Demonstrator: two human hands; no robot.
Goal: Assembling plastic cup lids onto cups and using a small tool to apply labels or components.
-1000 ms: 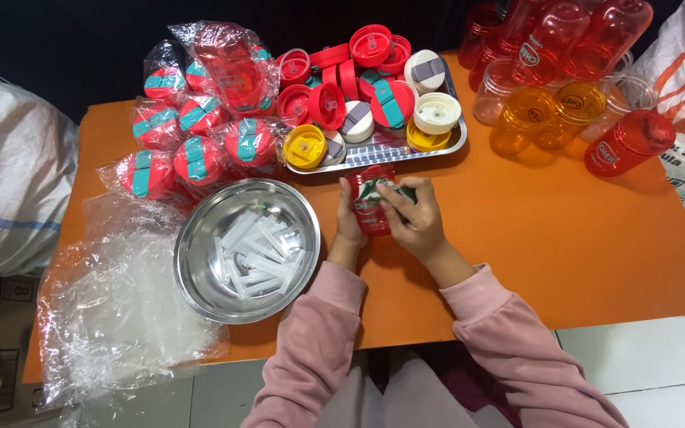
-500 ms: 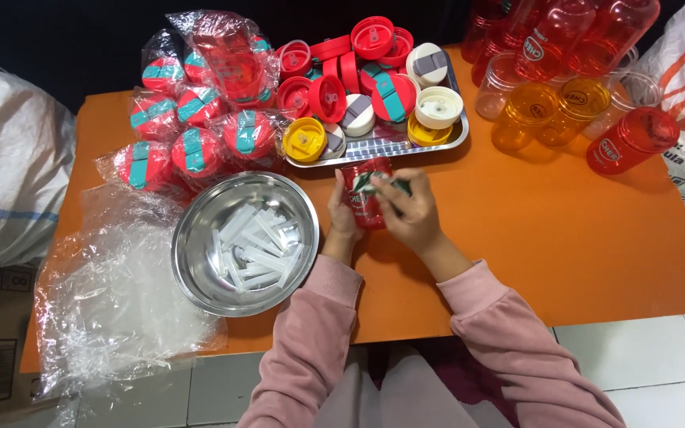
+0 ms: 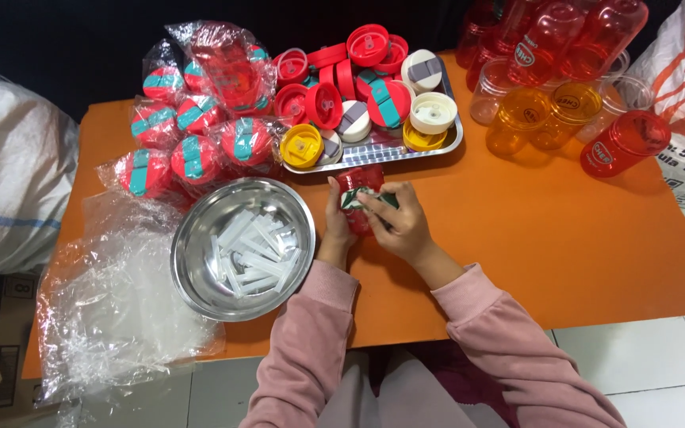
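While I look down from the head camera, both hands meet at the frame's centre.
Left hand (image 3: 336, 226): I see its fingers wrapped around the red lid (image 3: 361, 196) from the left.
Right hand (image 3: 400, 224): fingers pinched narrow on the lid's teal strap.
Lid: centre of frame, just below the metal tray (image 3: 374, 156).
Tabletop (image 3: 533, 238): orange, bare at right.
Steel bowl (image 3: 200, 269): lower left of centre, holding clear strips.
Wrapped lids (image 3: 192, 135): upper left.
Tumblers (image 3: 564, 87): upper right, red and orange.
Room: white tiled floor (image 3: 660, 372) lower right, a white sack (image 3: 1, 182) at left.
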